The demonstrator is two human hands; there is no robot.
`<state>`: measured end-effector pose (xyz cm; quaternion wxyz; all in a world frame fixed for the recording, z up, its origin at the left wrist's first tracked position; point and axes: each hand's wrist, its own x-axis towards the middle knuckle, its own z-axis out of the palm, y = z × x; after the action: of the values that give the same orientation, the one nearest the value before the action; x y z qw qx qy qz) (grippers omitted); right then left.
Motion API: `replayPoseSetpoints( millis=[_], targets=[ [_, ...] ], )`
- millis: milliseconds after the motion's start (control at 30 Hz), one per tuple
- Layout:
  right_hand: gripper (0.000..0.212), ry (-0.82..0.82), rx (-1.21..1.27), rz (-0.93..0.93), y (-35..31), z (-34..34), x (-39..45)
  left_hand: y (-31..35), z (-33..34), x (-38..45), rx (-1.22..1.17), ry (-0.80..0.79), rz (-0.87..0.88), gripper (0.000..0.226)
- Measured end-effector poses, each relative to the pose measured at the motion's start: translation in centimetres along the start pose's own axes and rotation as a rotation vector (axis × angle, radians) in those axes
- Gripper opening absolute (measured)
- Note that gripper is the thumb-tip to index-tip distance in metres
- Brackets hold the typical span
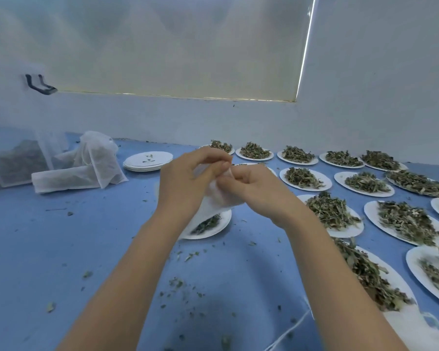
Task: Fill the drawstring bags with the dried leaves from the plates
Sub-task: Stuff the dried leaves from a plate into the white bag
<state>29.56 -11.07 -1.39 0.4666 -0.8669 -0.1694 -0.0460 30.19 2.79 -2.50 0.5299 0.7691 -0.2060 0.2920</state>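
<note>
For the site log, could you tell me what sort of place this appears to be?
Probably a small herb-packing workroom: many paper plates of dried leaves on a blue-covered table, filled mesh bags at left, and both hands working a drawstring bag.

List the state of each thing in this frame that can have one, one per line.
Left hand: gripping the drawstring bag.
Right hand: pinching the bag's top.
Drawstring bag: held over a plate, its fill hidden.
Plate under the bag: few leaves left.
Stacked plates: emptied, only crumbs.
Plates on the right: heaped with dried leaves.
Filled bags: lying far left.
</note>
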Motion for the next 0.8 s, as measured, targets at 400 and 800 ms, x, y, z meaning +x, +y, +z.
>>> replayPoseSetpoints(
  millis=[400, 800],
  targets=[
    [0.033, 0.043, 0.213, 0.135, 2.4, -0.6, 1.0, -1.0, 3.8, 0.1, 0.298, 0.216, 0.162, 0.008],
    [0.022, -0.271, 0.77, 0.194, 3.9, 0.3, 0.8, -1.1, 2.9, 0.2, 0.256, -0.07, 0.11, 0.024]
  ],
)
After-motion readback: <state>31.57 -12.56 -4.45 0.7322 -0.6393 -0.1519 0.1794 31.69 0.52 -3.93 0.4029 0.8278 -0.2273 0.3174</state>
